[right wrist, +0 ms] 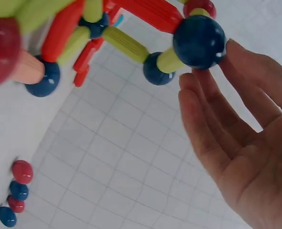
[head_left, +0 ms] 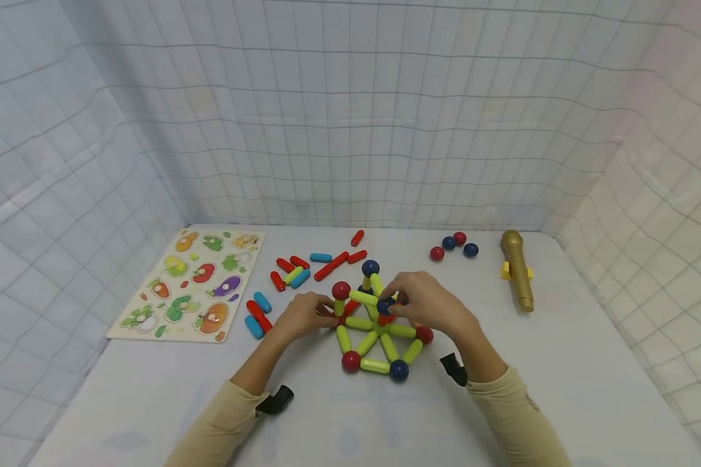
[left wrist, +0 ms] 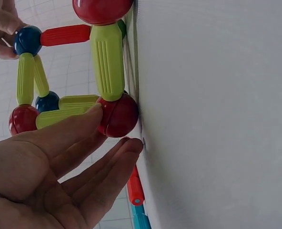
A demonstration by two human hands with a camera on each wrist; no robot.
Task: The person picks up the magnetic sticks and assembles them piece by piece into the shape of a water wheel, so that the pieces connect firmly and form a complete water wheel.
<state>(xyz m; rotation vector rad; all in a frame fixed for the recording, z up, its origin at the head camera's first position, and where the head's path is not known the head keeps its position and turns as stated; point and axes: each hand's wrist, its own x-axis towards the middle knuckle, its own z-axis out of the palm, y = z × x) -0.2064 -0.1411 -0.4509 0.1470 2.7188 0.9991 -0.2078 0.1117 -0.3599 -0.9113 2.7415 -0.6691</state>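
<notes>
A magnetic stick-and-ball structure (head_left: 375, 366) stands on the table, with a flat wheel of yellow-green sticks at its base and a raised part behind. My left hand (head_left: 304, 316) is at its left side, where thumb and fingers pinch a red ball (left wrist: 119, 117) low on the base. From that ball a yellow-green stick (left wrist: 107, 62) runs to another red ball. Up on the raised part, my right hand (head_left: 429, 300) holds a blue ball (right wrist: 199, 42) by its fingertips. A red stick (right wrist: 153, 14) and yellow-green sticks meet that blue ball.
Loose red, blue and yellow-green sticks (head_left: 332, 266) lie behind and left of the structure. A vegetable puzzle board (head_left: 195, 285) is at the far left. Several red and blue balls (head_left: 470, 250) sit at the back right, near a gold flashlight-shaped thing (head_left: 520, 272).
</notes>
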